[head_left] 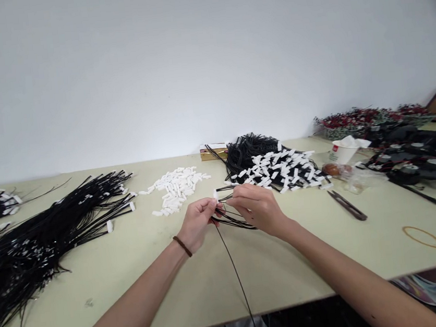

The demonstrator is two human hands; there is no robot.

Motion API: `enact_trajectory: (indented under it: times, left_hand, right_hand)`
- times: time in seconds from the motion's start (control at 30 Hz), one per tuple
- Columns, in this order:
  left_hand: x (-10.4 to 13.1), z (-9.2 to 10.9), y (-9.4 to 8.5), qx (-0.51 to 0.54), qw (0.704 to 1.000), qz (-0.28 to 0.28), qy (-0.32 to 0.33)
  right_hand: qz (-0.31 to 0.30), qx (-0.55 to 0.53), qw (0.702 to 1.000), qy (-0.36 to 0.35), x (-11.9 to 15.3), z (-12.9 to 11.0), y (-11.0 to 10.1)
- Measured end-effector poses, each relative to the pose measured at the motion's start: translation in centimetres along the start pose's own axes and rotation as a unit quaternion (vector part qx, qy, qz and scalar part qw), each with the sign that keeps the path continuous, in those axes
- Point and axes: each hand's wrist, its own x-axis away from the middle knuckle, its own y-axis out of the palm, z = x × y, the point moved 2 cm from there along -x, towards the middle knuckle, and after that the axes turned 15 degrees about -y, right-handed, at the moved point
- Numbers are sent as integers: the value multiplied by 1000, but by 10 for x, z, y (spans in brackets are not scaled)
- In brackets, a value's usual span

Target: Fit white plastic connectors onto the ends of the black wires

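Between the thumb and fingers of my left hand (199, 219) is a white connector housing (216, 195), with black wires running from it. My right hand (257, 207) is closed in a pinch on a black wire close to the connector. Several black wires (236, 222) loop beneath both hands, and a single one hangs down past the table's front edge. Just beyond my left hand lies a pile of loose white connector housings (177, 188). Behind my right hand is a bundle of black wires (252, 152) with white connectors (281, 169) on their ends.
A large heap of black wires (50, 245) covers the table's left side. Dark metal thread snips (347, 205) and a yellow ring (422, 237) lie at right. Behind them stand a paper cup (341, 152), a plastic bag (357, 181) and red-black wire bundles (370, 117). A small gold box (213, 152) sits by the wall.
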Motion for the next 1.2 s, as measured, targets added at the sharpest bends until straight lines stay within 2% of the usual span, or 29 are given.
enact_trajectory:
  times: [0.13, 0.2, 0.33, 0.53, 1.2]
  left_hand:
    - [-5, 5, -15, 58, 994, 89, 36]
    - [-7, 6, -14, 65, 994, 81, 36]
    - [-4, 4, -2, 30, 999, -11, 22]
    - [3, 3, 5, -9, 998, -56, 30]
    - [6, 5, 6, -37, 996, -70, 26]
  right_hand:
    - [89, -7, 995, 40, -3, 7, -16]
    - [123, 1, 991, 57, -5, 8, -21]
    - [80, -2, 996, 28, -9, 3, -17]
    - [50, 18, 999, 11, -7, -2, -11]
    - [46, 29, 998, -13, -7, -4, -12]
